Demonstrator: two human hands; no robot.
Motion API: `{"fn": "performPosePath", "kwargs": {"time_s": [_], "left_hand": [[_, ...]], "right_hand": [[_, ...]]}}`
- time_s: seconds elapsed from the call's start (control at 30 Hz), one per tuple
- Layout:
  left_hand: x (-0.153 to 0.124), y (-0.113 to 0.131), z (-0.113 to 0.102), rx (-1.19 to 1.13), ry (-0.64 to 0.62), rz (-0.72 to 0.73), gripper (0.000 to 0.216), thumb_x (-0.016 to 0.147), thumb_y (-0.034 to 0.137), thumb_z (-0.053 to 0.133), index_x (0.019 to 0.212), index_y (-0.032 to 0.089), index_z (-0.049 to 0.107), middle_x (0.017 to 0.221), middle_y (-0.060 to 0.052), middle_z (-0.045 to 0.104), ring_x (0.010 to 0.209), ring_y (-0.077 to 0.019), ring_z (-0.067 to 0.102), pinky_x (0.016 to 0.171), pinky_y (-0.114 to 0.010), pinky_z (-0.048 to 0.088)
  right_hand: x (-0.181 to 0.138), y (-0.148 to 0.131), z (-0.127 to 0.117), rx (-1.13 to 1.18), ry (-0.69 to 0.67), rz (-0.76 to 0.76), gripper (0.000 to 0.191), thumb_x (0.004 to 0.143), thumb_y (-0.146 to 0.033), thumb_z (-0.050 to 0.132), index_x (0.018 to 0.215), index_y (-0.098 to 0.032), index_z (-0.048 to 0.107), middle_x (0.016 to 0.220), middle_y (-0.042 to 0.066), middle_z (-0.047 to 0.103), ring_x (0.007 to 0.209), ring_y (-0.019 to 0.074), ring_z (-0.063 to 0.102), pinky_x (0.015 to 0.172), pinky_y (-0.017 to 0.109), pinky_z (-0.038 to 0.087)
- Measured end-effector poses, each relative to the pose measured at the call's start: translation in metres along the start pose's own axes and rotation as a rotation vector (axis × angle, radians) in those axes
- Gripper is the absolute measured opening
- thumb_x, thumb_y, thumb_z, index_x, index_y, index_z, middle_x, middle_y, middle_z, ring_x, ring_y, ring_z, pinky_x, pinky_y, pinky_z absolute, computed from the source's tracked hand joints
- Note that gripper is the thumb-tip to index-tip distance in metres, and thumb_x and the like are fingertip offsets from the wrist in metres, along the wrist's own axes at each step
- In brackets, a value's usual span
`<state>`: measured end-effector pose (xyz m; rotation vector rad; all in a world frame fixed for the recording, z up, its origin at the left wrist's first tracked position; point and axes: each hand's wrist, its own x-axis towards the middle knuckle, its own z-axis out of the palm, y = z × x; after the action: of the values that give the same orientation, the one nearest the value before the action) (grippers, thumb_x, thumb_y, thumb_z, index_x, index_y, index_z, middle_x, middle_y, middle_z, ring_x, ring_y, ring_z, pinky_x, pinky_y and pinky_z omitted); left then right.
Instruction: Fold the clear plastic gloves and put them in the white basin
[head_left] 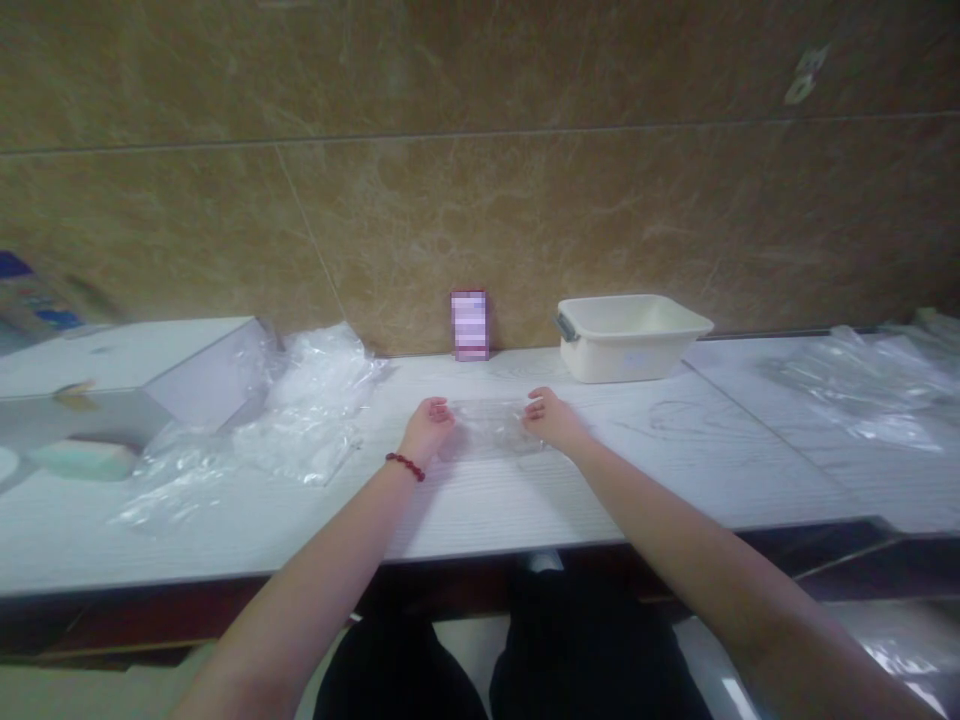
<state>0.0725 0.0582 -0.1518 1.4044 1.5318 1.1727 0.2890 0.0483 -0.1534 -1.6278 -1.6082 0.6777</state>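
Leftmost from where I'm standing, a white box (150,352) is sitting on the pale tabletop (247,535), a greenish item (86,458) is lying before it, and a crumpled heap of clear plastic (307,400) is spilling out beside it. Next, the left hand (427,428), a red bracelet (406,466) circling its wrist, is curling its fingers in, apparently pinching one end of a transparent sheet (491,428). That sheet is stretching between both hands, and a phone (471,326) is standing behind it by the wall (405,230). The right hand (553,418) is likewise bending its fingers onto the other end, little gap showing. Beyond, a cream bin (615,352) is resting near the wall, and loose plastic (862,385) is lying farther right. Work on this sheet is seeming partway along: it is looking spread out, but not yet set down with either lot; which lot is finished, I'm not managing to tell.
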Motion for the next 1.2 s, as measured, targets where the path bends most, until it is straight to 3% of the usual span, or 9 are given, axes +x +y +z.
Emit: {"fn": "performPosePath", "kwargs": {"time_s": [0.23,0.4,0.6,0.77,1.07,1.2], "left_hand": [[0.006,-0.008,0.001,0.080,-0.073,0.026,0.024,0.064,0.021,0.054,0.087,0.014,0.060,0.074,-0.005,0.062,0.063,-0.0123,0.056,0.056,-0.022,0.043],[0.012,-0.013,0.000,0.143,-0.117,0.161,0.030,0.067,0.024,0.053,0.095,0.016,0.059,0.087,-0.006,0.062,0.077,-0.0150,0.057,0.068,-0.025,0.043],[0.016,-0.015,0.001,0.143,-0.165,0.210,0.038,0.066,0.023,0.056,0.103,0.015,0.054,0.103,-0.007,0.057,0.087,-0.0146,0.055,0.077,-0.025,0.041],[0.019,-0.015,0.001,0.226,-0.159,0.264,0.039,0.067,0.024,0.054,0.105,0.014,0.052,0.100,-0.008,0.058,0.085,-0.0148,0.056,0.078,-0.027,0.041],[0.012,0.001,-0.001,0.510,-0.159,0.300,0.039,0.069,0.029,0.052,0.104,0.014,0.054,0.093,-0.008,0.061,0.079,-0.0164,0.056,0.072,-0.026,0.042],[0.010,0.005,0.000,0.533,-0.177,0.295,0.040,0.068,0.026,0.053,0.106,0.015,0.053,0.090,-0.007,0.062,0.077,-0.0152,0.056,0.070,-0.024,0.043]], "right_hand": [[0.001,0.001,0.001,-0.006,0.004,-0.065,0.030,0.059,-0.007,0.050,0.086,-0.019,0.047,0.072,-0.001,0.056,0.062,0.0065,0.053,0.059,0.017,0.042],[-0.002,-0.003,-0.003,-0.161,0.007,-0.106,0.024,0.060,-0.007,0.046,0.078,-0.018,0.055,0.074,0.000,0.058,0.063,0.0077,0.053,0.060,0.018,0.040],[-0.004,-0.006,-0.004,-0.220,0.062,-0.060,0.026,0.061,-0.009,0.047,0.083,-0.018,0.056,0.079,0.002,0.059,0.067,0.0095,0.053,0.062,0.019,0.040],[0.000,-0.005,-0.004,-0.086,0.123,0.028,0.026,0.066,-0.014,0.047,0.090,-0.020,0.050,0.091,0.002,0.056,0.070,0.0092,0.054,0.064,0.021,0.041],[0.001,-0.008,0.000,0.164,0.115,0.095,0.025,0.064,-0.018,0.053,0.088,-0.019,0.048,0.092,0.002,0.055,0.071,0.0082,0.054,0.062,0.020,0.041],[0.000,-0.010,-0.004,0.148,0.121,0.115,0.025,0.062,-0.018,0.053,0.087,-0.019,0.049,0.092,0.002,0.055,0.071,0.0085,0.054,0.062,0.021,0.041]]}}
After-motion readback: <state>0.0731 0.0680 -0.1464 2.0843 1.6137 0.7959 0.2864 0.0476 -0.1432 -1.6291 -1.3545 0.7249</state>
